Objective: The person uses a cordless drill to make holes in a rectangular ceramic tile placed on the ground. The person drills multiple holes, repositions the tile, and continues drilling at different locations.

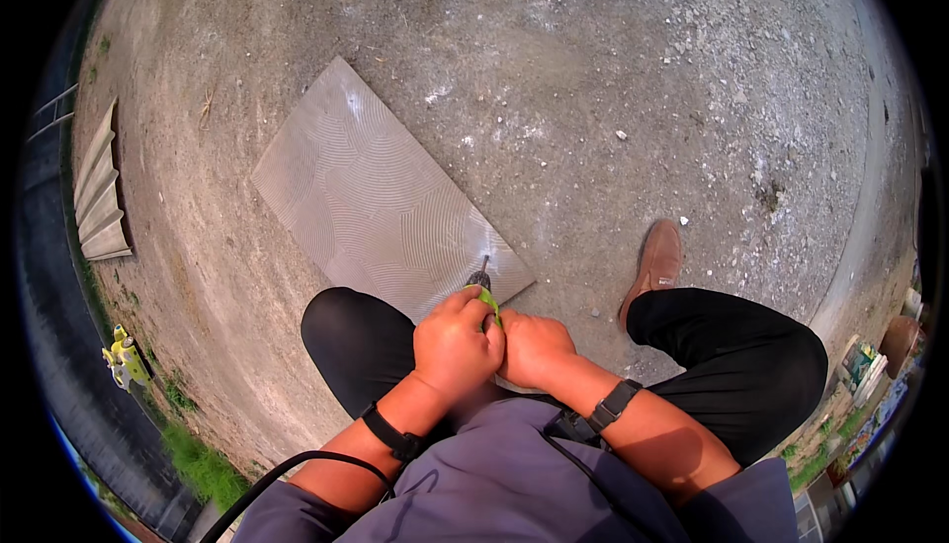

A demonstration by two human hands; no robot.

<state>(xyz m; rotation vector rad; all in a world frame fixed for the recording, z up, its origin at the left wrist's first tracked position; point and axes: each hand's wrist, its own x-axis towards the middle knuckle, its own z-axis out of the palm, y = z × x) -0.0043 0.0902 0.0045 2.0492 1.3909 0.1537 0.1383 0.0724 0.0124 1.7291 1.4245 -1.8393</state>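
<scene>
Green drill (pixel 490 300) is sitting clenched in my left grip (pixel 457 341) and right grip (pixel 534 349), sideways lean on its bit (pixel 485 262) possibly cracking the ridged slab (pixel 361 187).

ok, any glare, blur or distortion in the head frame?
Head view: fisheye with black corners, ground edges bowing near the rim; bright daylight, whitish patches on the ridged panel, glare or dust, can't tell; hands and drill bit without obvious motion blur.

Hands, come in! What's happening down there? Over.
Left hand, right hand: both on green drill. Bit over patterned slab, contact unclear. Nothing seen in bit's way; brown shoe off to right.
</scene>
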